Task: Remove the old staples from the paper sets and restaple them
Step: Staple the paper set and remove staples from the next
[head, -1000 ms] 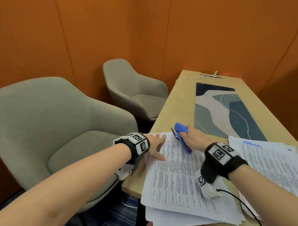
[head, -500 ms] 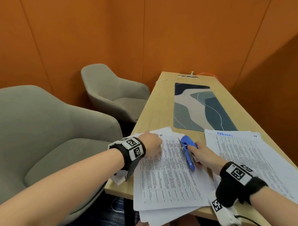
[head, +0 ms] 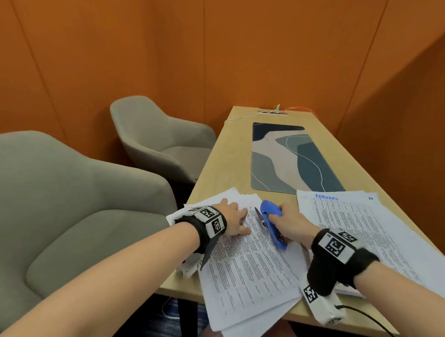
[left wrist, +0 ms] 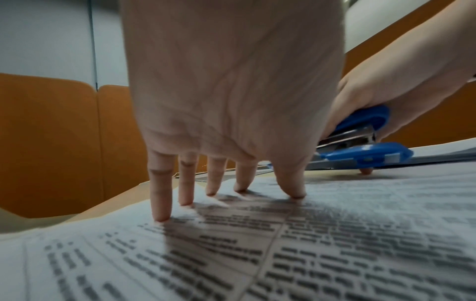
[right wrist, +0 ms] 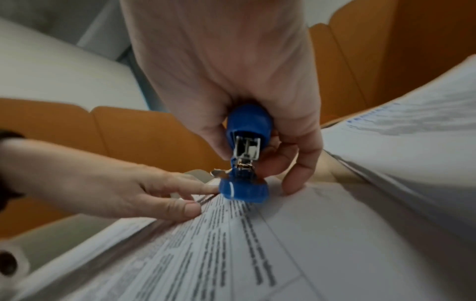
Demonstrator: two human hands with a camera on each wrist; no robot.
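Observation:
A stack of printed paper sets [head: 251,265] lies at the table's near left corner, partly over the edge. My left hand [head: 233,218] presses flat on its top left part, fingers straight [left wrist: 162,203]. My right hand [head: 289,222] grips a blue stapler [head: 273,224] that rests on the top sheet just right of the left hand. In the right wrist view the stapler [right wrist: 244,160] shows its metal mouth, its base on the paper [right wrist: 257,254]. In the left wrist view the stapler [left wrist: 360,146] sits behind my thumb. A second paper set headed in blue writing [head: 360,231] lies to the right.
A patterned blue and beige desk mat [head: 290,158] covers the middle of the wooden table [head: 224,163]. Two grey armchairs [head: 63,213] stand left of the table. Orange walls close in behind and to the right. A cable runs from my right wrist camera [head: 325,308].
My right hand has drawn the stapler back and right from the paper's top corner and set it on the sheet. The left hand stays pressing on the paper. My head has turned right.

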